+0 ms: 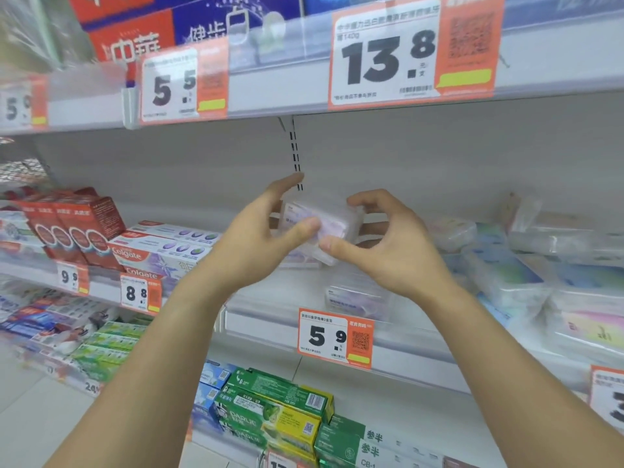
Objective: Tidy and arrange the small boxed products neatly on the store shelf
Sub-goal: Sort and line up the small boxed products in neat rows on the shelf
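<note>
Clear small box (324, 224) sits raised above the middle shelf (405, 342), held between both hands. Left hand (260, 238) pinches its left end, thumb in front; right hand (388, 244) curls round its right end. Another such box (358, 295) lies just below, on the shelf.

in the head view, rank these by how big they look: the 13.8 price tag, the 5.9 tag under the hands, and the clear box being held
1. 13.8 tag, clearly largest.
2. and 3. Clear box and 5.9 tag look about alike; both hands cover part of the box, so no ranking.
</note>
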Demonstrator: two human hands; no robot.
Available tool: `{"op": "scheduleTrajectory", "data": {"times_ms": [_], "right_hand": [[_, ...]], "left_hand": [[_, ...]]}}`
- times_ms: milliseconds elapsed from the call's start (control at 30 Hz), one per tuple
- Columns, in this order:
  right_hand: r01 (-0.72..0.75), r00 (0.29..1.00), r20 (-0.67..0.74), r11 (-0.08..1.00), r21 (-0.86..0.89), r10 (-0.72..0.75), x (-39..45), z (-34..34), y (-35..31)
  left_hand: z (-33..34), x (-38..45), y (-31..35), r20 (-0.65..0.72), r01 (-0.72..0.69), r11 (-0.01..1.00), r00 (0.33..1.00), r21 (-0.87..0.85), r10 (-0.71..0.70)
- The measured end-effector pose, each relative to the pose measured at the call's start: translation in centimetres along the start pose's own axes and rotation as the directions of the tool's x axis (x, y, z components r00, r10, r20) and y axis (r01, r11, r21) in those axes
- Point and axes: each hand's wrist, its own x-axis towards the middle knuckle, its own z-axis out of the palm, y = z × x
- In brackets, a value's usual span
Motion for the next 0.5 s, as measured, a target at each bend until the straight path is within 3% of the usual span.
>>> {"op": "scheduleTrajectory", "data": {"times_ms": [67,200,300,367,500], "right_hand": [[0.033,0.992,0.121,0.997,-0.076,-0.023,-0.1,0.4,0.4],[0.132,0.961,0.276,0.915,-0.382,-0.023,-0.1,-0.4,0.9],[0.092,0.915,0.384,0.86,-0.503,0.127,-0.2,-2.1,1.2],[0.063,0.866,0.447,0.837,-0.544,0.226,-0.4,-2.9,1.5],[0.024,0.859,0.451,0.86,-0.509,0.243,-0.5,-3.4,1.7]], "left_hand": [[-0.4,-0.3,-0.9,-0.01,-0.027,0.996,1.0,0.089,0.028],[0.0,-1.7,-3.1,-0.066,0.101,0.969,0.994,0.226,-0.088],[0.9,-2.7,-4.0,-0.06,0.178,0.939,0.984,0.293,-0.168],[0.8,-2.9,-4.5,0.019,0.217,0.939,0.973,0.265,-0.231],[0.7,-2.9,-4.4,0.13,0.231,0.946,0.956,0.225,-0.265]]}}
